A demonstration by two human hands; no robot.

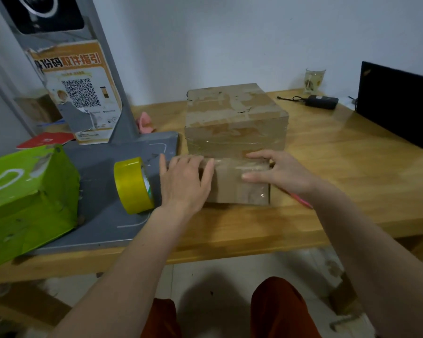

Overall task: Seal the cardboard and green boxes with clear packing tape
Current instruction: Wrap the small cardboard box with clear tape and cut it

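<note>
Both hands flat on the small cardboard box [239, 184]

Left hand [183, 181] and right hand [281, 174] press straight fingers [257, 156] on its taped top, frame centre; tape roll [133, 185] just left.

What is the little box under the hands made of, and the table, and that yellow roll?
The small box looks like brown cardboard, dull, with shiny clear tape on top. The table seems to be wood: grain lines show, and its glossy finish reflects light. The yellow roll is probably plastic packing tape, smooth and slightly shiny.
</note>
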